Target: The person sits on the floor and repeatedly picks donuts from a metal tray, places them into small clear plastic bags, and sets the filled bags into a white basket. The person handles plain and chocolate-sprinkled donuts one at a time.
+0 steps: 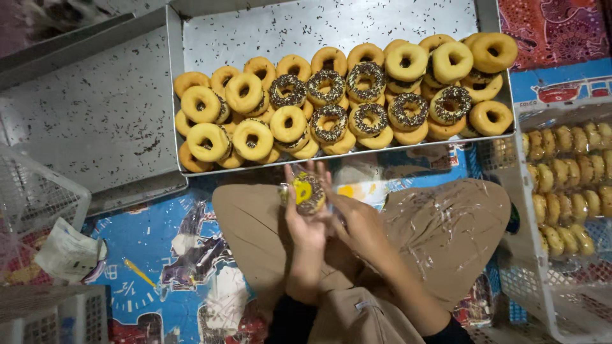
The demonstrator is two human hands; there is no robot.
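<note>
My left hand (305, 224) and my right hand (354, 220) meet over my lap, both gripping one doughnut with chocolate sprinkles in a clear plastic bag (309, 193) that carries a yellow mark. Just beyond my hands lies a metal tray (331, 25) holding several doughnuts: plain glazed ones (253, 139) and ones with chocolate sprinkles (370, 118), stacked in overlapping rows along its near side. The tray's far half is bare metal speckled with sprinkles.
A second, empty metal tray (95, 114) lies at the left. A white plastic crate (564, 185) at the right holds several bagged doughnuts. Another white crate (38, 197) and crumpled paper (67, 251) sit at the left on a colourful printed mat (159, 242).
</note>
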